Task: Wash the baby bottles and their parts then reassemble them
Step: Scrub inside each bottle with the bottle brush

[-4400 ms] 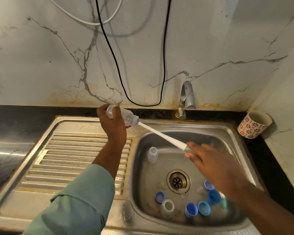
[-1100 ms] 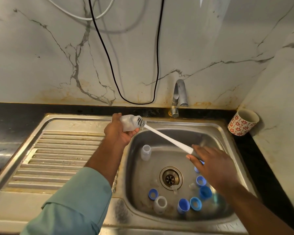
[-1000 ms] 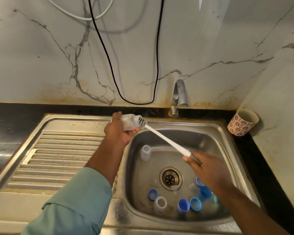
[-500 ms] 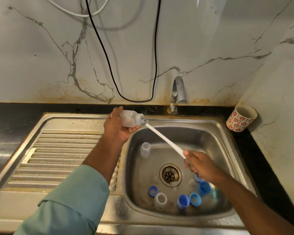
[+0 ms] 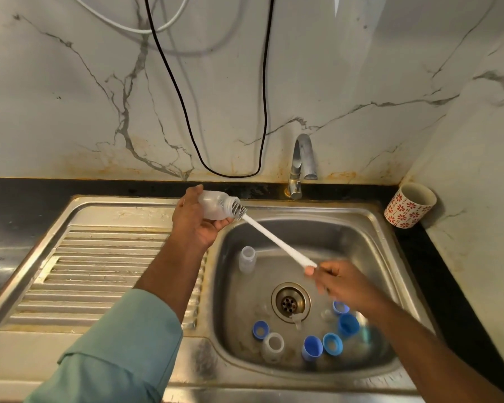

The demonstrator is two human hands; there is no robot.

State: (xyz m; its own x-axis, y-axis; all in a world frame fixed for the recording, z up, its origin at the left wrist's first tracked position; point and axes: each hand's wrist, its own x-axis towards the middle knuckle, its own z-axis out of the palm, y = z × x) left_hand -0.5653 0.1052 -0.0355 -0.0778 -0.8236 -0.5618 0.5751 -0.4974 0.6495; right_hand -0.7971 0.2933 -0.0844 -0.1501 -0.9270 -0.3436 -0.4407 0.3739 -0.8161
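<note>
At the centre of the frame the left hand [image 5: 194,225] grips a clear baby bottle [image 5: 216,209] on its side above the sink's [image 5: 370,225] back left rim, fingers curled round it. The right hand [image 5: 342,282] pinches the white bottle brush [image 5: 277,238] handle, bristles at the bottle's mouth. Lower down in the basin lie two more small bottles [image 5: 247,258] and blue caps [image 5: 332,343]. A patterned cup [image 5: 409,205] stands on the desk at far right.
</note>
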